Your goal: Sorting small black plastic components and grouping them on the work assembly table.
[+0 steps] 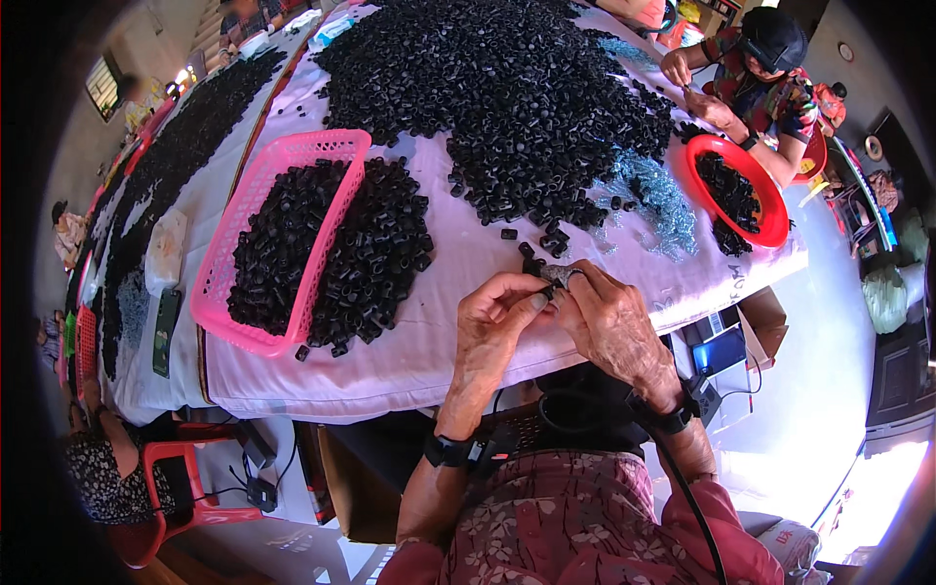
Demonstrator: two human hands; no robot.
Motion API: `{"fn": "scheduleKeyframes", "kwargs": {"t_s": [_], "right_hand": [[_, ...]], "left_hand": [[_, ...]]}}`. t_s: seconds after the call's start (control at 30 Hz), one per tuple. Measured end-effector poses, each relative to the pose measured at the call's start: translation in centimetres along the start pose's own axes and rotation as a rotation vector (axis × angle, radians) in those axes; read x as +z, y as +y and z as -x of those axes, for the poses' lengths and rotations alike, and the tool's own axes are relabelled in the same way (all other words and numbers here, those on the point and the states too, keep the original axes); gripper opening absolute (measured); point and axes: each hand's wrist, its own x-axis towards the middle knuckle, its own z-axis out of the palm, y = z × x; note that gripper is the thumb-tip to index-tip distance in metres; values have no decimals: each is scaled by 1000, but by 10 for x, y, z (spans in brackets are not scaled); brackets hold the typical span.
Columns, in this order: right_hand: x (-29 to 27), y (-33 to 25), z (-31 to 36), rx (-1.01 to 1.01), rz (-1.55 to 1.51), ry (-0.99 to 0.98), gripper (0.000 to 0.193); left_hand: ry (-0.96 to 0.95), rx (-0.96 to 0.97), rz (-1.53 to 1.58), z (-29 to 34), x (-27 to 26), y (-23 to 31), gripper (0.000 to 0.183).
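Both my hands meet near the front edge of the cloth-covered table (419, 363). The fingertips of my left hand (497, 317) are pinched around a small black plastic part (549, 292). Close against it, my right hand (609, 317) has its fingers curled on the same part, with a greyish, shiny bit at the fingertips that I cannot make out. Just beyond my fingers lie a few loose black parts (529, 255). A pink perforated basket (216, 283) to the left holds many black parts, and more are heaped along its right side.
A large pile of black parts (468, 88) covers the table's far side. Small pale-blue pieces (655, 200) are scattered to its right, next to a red oval basin (777, 219). A person (770, 88) works across the right corner. A dark phone (167, 333) lies at left.
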Motion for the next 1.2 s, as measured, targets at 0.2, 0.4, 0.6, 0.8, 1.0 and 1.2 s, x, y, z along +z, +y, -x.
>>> {"fn": "scheduleKeyframes", "kwargs": {"t_s": [0.2,0.4,0.6,0.8,1.0,1.2], "right_hand": [[1,2,2,-8,-55,20,15],[2,7,8,65,-296,-21,15],[-6,-1,7,-7,-47,-19,20],[-3,-5,4,14,-5,-36,30],[18,1,7,46,61,109,36],[38,18,11,-19,52,210,38]], "left_hand": [[-23,33,11,0,2,0,14],[-74,90,-59,1,7,1,15],[-42,79,-118,3,9,3,15],[-13,41,-88,4,11,6,15],[48,13,-92,4,18,9,14],[53,-10,-128,1,13,-1,13]]}}
